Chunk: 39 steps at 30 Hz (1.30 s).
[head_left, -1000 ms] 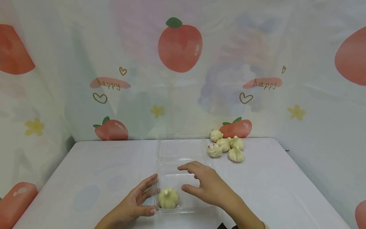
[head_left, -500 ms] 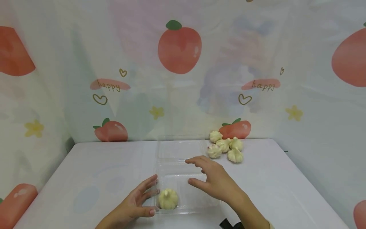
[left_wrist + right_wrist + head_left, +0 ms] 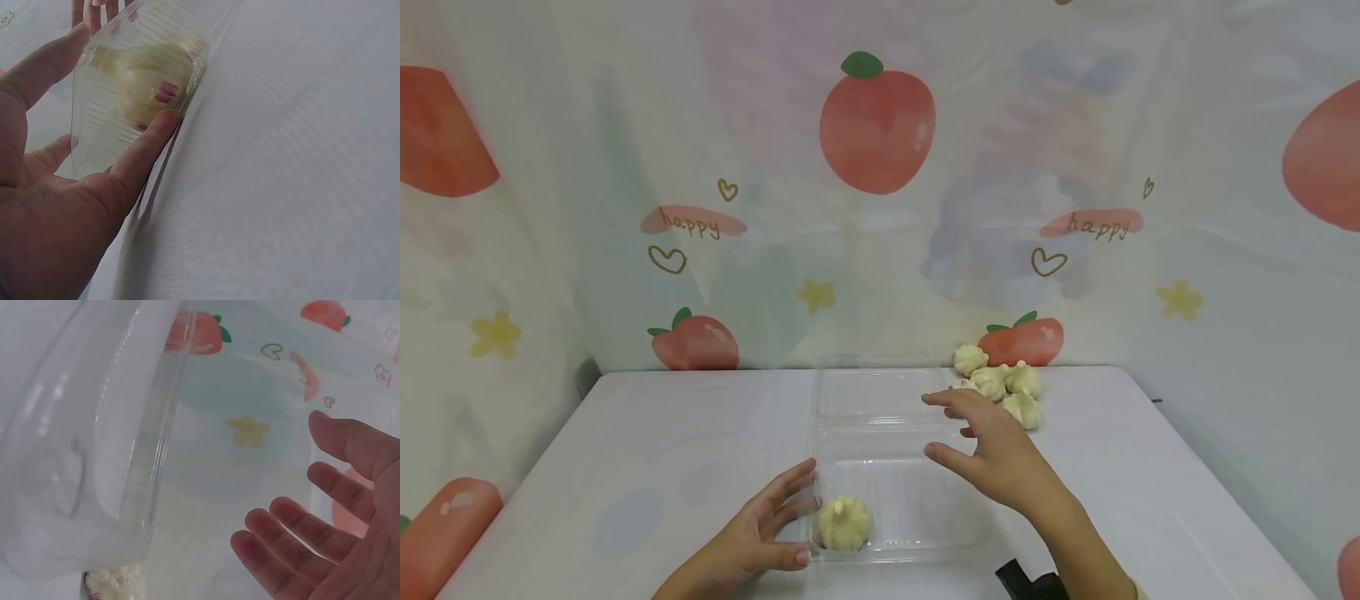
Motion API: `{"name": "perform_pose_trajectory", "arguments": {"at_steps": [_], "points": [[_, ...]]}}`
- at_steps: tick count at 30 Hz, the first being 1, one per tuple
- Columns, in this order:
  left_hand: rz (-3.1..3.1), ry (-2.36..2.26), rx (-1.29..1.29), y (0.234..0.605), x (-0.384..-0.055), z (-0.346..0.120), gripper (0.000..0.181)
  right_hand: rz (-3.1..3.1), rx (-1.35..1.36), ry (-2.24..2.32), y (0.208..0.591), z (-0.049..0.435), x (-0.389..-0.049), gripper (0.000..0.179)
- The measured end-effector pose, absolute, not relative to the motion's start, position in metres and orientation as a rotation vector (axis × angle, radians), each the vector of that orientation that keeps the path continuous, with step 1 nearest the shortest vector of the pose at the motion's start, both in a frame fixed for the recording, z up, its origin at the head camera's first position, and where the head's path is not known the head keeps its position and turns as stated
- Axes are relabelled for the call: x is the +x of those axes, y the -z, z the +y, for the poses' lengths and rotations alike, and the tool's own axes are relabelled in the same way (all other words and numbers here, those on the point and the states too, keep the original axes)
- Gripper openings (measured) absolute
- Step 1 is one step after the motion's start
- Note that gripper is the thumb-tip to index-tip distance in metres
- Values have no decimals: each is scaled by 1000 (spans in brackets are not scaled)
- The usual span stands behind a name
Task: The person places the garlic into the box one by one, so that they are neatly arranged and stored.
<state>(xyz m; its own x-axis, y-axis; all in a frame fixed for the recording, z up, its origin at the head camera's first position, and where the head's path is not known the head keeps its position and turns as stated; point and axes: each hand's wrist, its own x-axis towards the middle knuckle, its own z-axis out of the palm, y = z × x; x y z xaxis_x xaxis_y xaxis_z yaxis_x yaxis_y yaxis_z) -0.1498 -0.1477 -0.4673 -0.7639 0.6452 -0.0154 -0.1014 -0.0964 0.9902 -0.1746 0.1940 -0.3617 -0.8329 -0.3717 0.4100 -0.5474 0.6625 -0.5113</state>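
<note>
A clear plastic clamshell box (image 3: 925, 517) lies unfolded on the table, its lid (image 3: 880, 393) toward the back. One garlic bulb (image 3: 844, 525) sits in its front left corner. My left hand (image 3: 756, 533) rests along the box's left side, fingers extended; in the left wrist view a finger lies against the ribbed wall, with the bulb (image 3: 147, 78) showing through. Above the box's right side is my right hand (image 3: 1000, 454), empty, fingers spread and slightly bent. Its fingertips overlap the loose garlic bulbs (image 3: 1022, 410) in the head view, partly hiding one.
The loose bulbs are clustered at the table's back edge, right of the lid. A black object (image 3: 1033, 583) shows at the bottom edge by the right forearm. Behind the white table (image 3: 647, 467) hangs a printed cloth (image 3: 880, 250) with fruit and flowers.
My right hand has moved right and a little back, from over the middle of the box toward the loose bulbs. My left hand, the box and the bulb inside have stayed put.
</note>
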Motion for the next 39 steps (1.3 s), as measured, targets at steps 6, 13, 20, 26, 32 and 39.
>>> {"name": "perform_pose_trajectory", "arguments": {"at_steps": [6,13,20,26,32,39], "points": [[1659,-1917,582,466,-150,-147,97,-2624,668,-928,359,205,-179,53],[1680,-1904,548,464,-150,-147,95,-2644,598,-929,356,212,-182,54],[1682,-1901,526,464,-150,-146,94,-2647,560,-947,357,221,-186,53],[1669,-1908,538,465,-150,-146,96,-2659,507,-930,361,228,-192,52],[1666,-1910,544,465,-150,-147,96,-2664,455,-955,365,236,-197,51],[1671,-1900,548,464,-149,-147,96,-2666,403,-964,367,245,-200,51]]}}
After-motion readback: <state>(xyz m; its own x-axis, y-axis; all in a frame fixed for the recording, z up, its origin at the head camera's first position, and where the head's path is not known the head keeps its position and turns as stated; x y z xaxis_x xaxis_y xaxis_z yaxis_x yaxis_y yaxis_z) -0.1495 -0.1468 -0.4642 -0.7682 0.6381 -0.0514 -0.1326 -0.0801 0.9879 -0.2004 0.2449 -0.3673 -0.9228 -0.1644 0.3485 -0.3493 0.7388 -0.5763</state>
